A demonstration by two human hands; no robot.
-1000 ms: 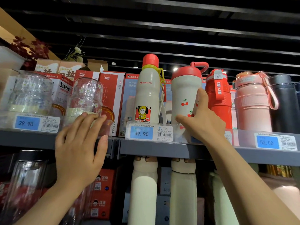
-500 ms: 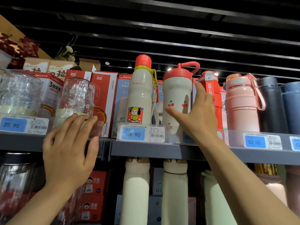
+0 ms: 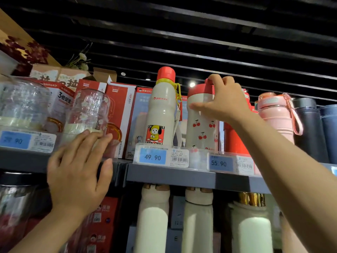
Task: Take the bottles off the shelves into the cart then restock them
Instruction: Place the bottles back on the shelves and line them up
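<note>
Up high, the right hand (image 3: 221,99) had its grip curled over the red lid of the cherry bottle (image 3: 201,123), which stood upright at the front edge of the shelf (image 3: 182,175), just beside the taller cartoon bottle (image 3: 161,110). The left hand (image 3: 78,167) lay flat-fingered against the glass jug (image 3: 89,110), holding nothing. Best move, I'd say: lift straight up, clearing the price-tag rail. That body looked smooth, matte, cylindrical and top-heavy.
</note>
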